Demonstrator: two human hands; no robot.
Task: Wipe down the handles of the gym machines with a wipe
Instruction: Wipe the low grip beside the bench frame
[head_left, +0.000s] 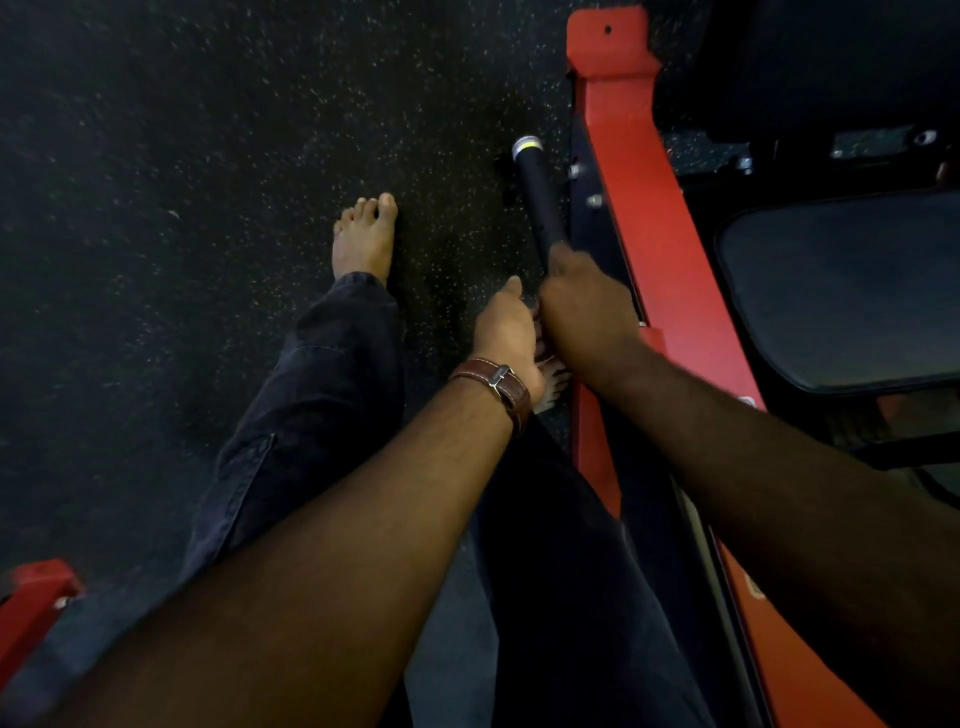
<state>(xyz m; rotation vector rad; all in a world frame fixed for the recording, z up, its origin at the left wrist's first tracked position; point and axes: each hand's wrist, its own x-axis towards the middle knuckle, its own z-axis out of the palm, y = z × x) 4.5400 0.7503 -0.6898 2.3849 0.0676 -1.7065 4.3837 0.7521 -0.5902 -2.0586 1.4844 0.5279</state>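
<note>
The left hand (506, 332), with a brown leather watch strap (496, 384) at the wrist, reaches forward with fingers curled and thumb stretched out ahead; whether it holds anything cannot be told, since its palm side is hidden. Touching it on the right, the right hand (584, 306) is wrapped round the lower end of a black handle (537, 195), fingers closed on the grip. No wipe can be made out in either hand; if one is there, the fingers hide it. Below the arms are the person's dark trousers (311, 415), and the toes of one bare foot (553, 382) peep out beneath the hands. The handle rises away from the right hand, tilted slightly left, and ends in a silver cap with a yellow band. Just beside it on the right runs the machine's red frame (649, 208), with a dark padded seat (852, 291) further right. The other bare foot (366, 239) stands on the black speckled floor (182, 156), well left of the handle. A second red piece (31, 603) shows at the lower left edge.
</note>
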